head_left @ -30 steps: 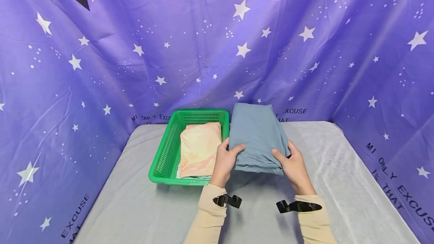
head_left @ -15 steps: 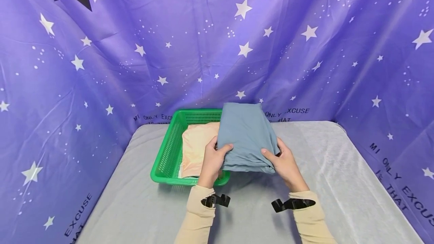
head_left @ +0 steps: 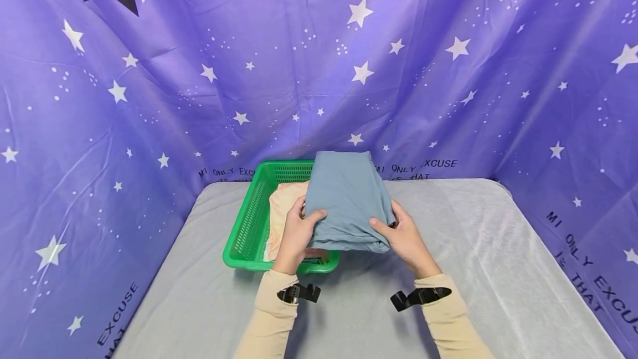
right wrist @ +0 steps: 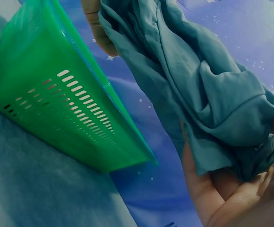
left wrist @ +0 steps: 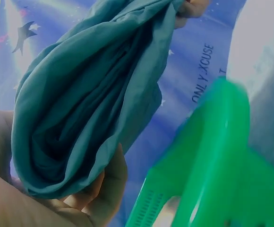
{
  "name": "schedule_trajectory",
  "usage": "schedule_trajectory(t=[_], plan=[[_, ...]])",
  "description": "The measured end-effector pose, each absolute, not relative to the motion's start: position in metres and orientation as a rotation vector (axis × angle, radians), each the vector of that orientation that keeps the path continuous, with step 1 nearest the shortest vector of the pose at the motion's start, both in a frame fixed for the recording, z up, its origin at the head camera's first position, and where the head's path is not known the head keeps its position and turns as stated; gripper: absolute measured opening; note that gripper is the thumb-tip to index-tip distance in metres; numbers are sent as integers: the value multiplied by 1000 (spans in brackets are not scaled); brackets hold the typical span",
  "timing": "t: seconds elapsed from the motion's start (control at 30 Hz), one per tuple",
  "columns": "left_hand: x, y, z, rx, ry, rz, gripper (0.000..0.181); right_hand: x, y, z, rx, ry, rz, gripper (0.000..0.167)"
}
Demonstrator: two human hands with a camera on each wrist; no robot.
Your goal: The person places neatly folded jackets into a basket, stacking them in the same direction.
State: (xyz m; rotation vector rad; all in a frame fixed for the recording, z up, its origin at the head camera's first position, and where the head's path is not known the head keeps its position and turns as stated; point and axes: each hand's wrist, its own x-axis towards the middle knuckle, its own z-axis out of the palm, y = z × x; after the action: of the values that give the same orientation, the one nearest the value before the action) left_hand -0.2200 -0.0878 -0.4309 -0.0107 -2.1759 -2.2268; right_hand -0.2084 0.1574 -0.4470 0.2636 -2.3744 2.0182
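Note:
A folded blue-grey cloth garment is held up between both hands, over the right part of a green plastic basket. My left hand grips its left edge, thumb on top and fingers beneath. On the opposite edge my right hand pinches it the same way. In the left wrist view the layered folds of the garment show end-on, curving round within the hand. Inside the basket lies a folded peach-coloured cloth, partly covered by the garment and my left hand. What kind of garment it is, I cannot tell.
The basket stands on a table with a pale grey cover, left of its middle. A purple star-printed curtain hangs behind and along both sides. In the right wrist view the basket's slotted side wall rises beside the garment.
Both hands have carried the blue-grey garment leftward, from beside the basket to over its right part. More of the peach cloth is now covered. The grip looks the same.

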Motion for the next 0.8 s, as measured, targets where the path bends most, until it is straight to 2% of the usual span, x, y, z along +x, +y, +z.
schedule_trajectory(t=[0.23, 0.8], plan=[[-222, -108, -434, 15, -2232, -2205, 55, -214, 143, -446, 343, -2394, 2042, 62], [-227, -141, -425, 63, -2306, -2104, 70, -230, 113, -441, 460, -2399, 2155, 67]])
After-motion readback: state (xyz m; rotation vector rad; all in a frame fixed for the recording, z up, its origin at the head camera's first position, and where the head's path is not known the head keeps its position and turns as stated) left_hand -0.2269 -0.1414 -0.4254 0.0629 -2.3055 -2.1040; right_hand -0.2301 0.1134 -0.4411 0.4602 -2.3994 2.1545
